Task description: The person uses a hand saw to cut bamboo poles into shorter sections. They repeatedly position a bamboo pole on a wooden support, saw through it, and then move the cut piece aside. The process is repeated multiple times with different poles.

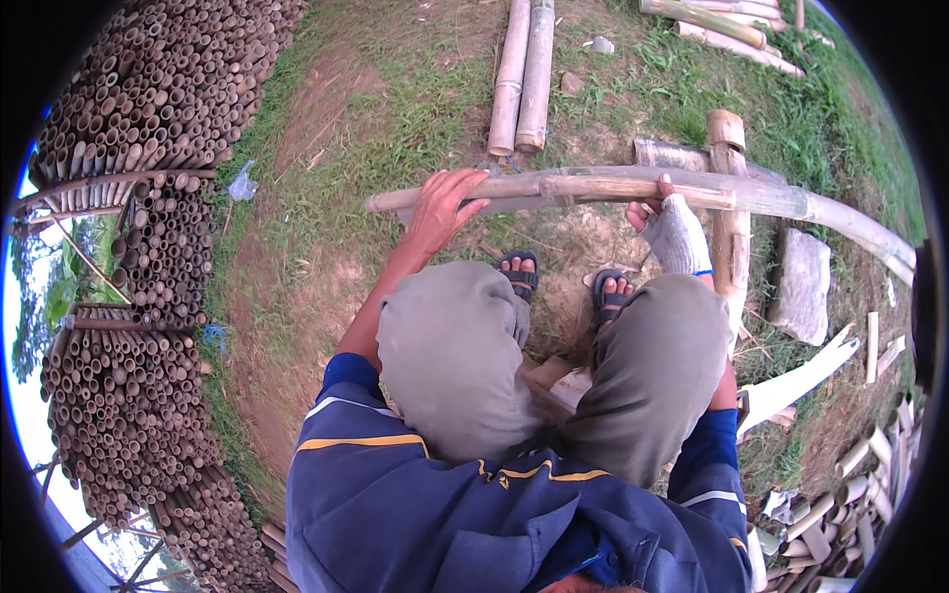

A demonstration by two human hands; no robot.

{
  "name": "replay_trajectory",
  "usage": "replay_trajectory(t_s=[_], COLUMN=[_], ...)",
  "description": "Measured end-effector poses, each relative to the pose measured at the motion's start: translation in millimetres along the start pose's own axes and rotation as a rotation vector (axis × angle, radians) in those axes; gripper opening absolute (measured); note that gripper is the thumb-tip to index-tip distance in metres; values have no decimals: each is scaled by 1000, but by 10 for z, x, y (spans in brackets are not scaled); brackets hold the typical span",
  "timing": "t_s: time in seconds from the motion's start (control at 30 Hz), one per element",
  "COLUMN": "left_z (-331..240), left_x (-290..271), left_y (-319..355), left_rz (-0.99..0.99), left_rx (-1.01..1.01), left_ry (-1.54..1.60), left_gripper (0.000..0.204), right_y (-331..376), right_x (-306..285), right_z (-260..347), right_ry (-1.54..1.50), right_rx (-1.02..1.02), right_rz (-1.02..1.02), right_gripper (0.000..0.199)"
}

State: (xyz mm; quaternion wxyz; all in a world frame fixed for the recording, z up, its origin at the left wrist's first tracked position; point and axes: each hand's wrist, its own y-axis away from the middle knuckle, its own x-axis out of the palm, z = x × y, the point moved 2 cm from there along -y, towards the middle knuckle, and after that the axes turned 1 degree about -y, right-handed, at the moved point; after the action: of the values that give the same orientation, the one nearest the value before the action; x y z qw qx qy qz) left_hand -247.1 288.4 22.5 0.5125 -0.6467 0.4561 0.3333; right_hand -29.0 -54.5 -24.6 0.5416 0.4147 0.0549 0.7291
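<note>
A long bamboo pole (pixel 583 186) lies crosswise in front of my knees, alongside a second bamboo pole (pixel 781 201) that runs on to the right. Close to the left end, my left hand (pixel 445 211) is bare and closed over the front pole. Farther right, my right hand (pixel 676 235) wears a pale fingerless glove and grips the same pole from its near side, thumb up against it. Part of its fingers is hidden by the pole. Where the poles cross it stands a bamboo post (pixel 729 227), to the right of my right hand.
Stacked bamboo (pixel 148 89) rises along the left. Two bamboo poles (pixel 521 79) lie ahead on the grass, more at the far right (pixel 732 30). A grey stone block (pixel 801 287) sits right of the post. Cut bamboo pieces (pixel 840 514) are heaped at the lower right.
</note>
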Motion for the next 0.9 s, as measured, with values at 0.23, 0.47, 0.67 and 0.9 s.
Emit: replay_trajectory(t_s=[0.23,0.47,0.67,0.9], left_z=[49,39,-123,-191], left_x=[-107,73,104,333], left_y=[-135,-176,-260,-422], left_rz=[245,249,235,204], left_rx=[-136,-94,-141,-45], left_ry=[151,180,173,175], left_gripper=[50,50,47,50], right_y=[-37,53,452,546], right_x=[-188,-180,-381,5], right_z=[9,-38,105,455], right_ry=[-63,-215,53,1351], right_rx=[67,-23,-281,-1393], right_rz=[119,110,-10,-156], right_gripper=[35,28,49,45])
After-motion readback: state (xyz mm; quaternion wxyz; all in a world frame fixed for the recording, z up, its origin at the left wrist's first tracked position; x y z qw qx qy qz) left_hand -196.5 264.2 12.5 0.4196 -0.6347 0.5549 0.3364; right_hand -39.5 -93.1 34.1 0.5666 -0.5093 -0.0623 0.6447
